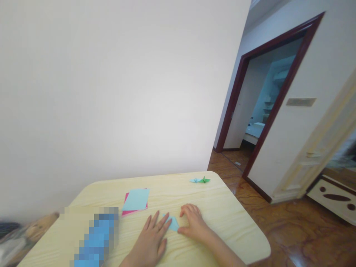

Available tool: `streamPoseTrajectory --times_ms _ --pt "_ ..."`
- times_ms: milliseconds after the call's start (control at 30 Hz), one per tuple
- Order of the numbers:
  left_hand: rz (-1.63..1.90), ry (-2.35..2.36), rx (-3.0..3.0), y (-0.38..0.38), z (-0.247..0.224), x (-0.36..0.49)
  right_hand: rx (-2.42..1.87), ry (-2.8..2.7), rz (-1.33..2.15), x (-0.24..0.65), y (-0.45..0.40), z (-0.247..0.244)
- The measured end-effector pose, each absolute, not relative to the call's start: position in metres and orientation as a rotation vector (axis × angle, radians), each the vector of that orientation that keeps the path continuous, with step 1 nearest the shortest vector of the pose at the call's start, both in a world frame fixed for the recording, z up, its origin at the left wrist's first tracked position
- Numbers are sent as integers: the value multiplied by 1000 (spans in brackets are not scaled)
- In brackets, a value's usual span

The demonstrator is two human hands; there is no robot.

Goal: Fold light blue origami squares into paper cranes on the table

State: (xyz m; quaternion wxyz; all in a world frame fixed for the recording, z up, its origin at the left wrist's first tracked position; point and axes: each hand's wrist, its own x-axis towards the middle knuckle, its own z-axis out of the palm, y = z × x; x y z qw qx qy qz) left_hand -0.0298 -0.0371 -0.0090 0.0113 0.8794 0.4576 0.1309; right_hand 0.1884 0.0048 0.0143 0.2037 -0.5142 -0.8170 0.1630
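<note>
A small folded piece of light blue paper [174,224] lies on the table between my hands. My left hand [150,237] rests flat with its fingers spread, and its fingertips cover the paper's left side. My right hand [194,222] is at the other side, fingers bent and apart from the thumb. That thumb's tip touches or nearly touches the paper's right corner. Part of the paper is hidden under the left fingers, so its full shape cannot be made out.
Light blue and pink paper sheets [137,199] are stacked at the left of the wooden table [167,185]. Two small folded paper figures, light blue [195,180] and green [205,180], sit near the far right corner. A pixelated blue thing [96,237] is at the left front.
</note>
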Motion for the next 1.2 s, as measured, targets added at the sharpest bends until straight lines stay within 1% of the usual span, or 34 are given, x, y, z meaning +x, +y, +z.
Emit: streamPoseTrajectory --times_ms 167,300,467,633,767,900,1200 --pt "384 1501 2679 -43 -6 -24 -1485 -2287 448 198 0 20" --pt "418 1709 2564 -51 -8 -23 -1455 -2290 449 189 -4 33" --pt "473 1955 2407 -56 -13 -29 -1034 -2337 505 139 -5 59" --pt "550 1905 2467 -64 -23 -49 -780 -2483 537 75 13 77" --pt "598 1942 2481 -77 -38 -64 -585 -2643 557 36 27 76" --pt "596 2118 2370 -87 -47 -67 -460 -2703 562 11 27 65" --pt "523 2331 2104 -93 -37 -60 -361 -2699 569 -6 31 48"
